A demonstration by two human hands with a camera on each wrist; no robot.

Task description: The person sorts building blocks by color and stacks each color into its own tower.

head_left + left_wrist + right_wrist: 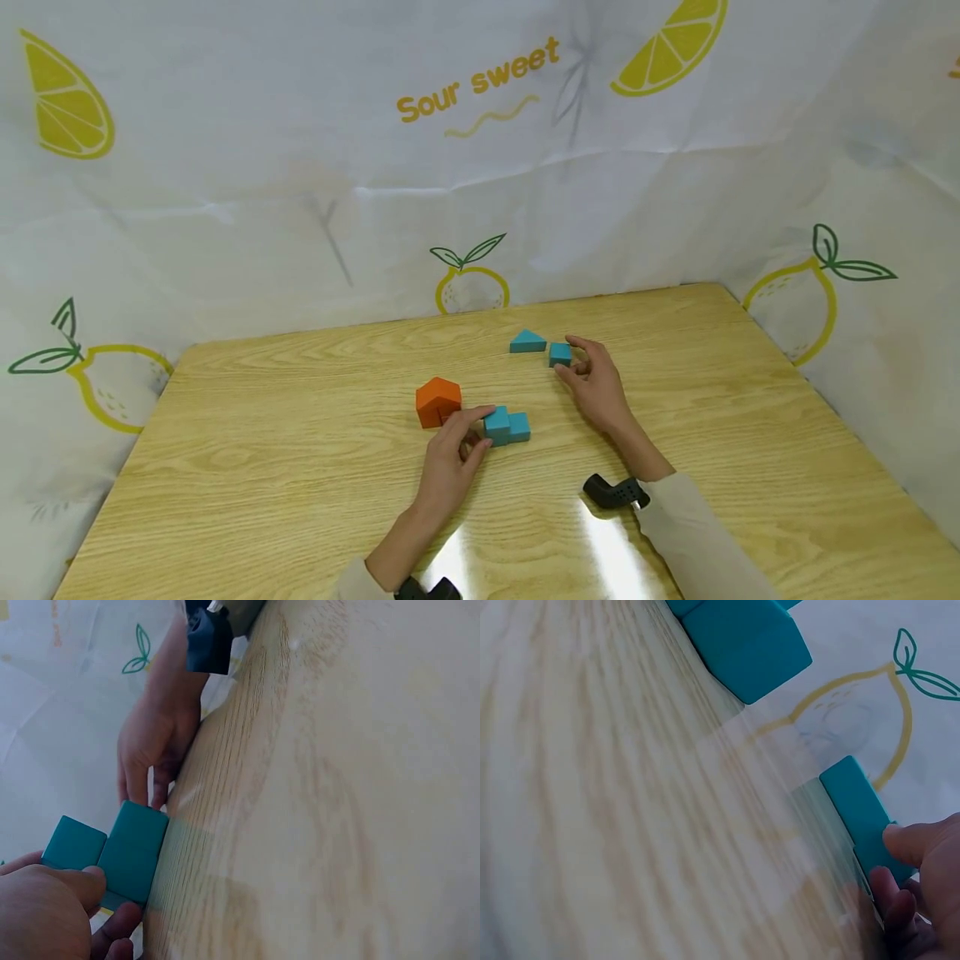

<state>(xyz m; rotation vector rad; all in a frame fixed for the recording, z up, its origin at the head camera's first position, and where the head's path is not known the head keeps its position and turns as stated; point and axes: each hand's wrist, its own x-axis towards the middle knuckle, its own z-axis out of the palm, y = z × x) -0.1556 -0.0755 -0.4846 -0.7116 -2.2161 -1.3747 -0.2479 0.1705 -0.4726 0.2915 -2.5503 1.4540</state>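
My left hand [447,467] pinches a blue cube [496,423] between thumb and fingers. The cube sits on top of lower blue blocks, and another blue block [519,427] shows at its right; in the left wrist view the lower row [136,847] stands on the table beneath the cube [73,844]. Farther back, my right hand [598,387] has thumb and index finger at opposite sides of a blue cube [560,354] on the table. The thumb touches a blue block [859,806] in the right wrist view. Just left of that cube lies a blue triangular block [528,342].
Orange blocks [437,402] with a peaked outline stand left of the blue stack, partly hidden behind the left hand. Beneath everything is a wood-grain table [262,467]. A white cloth printed with lemons [300,167] hangs along its back and sides.
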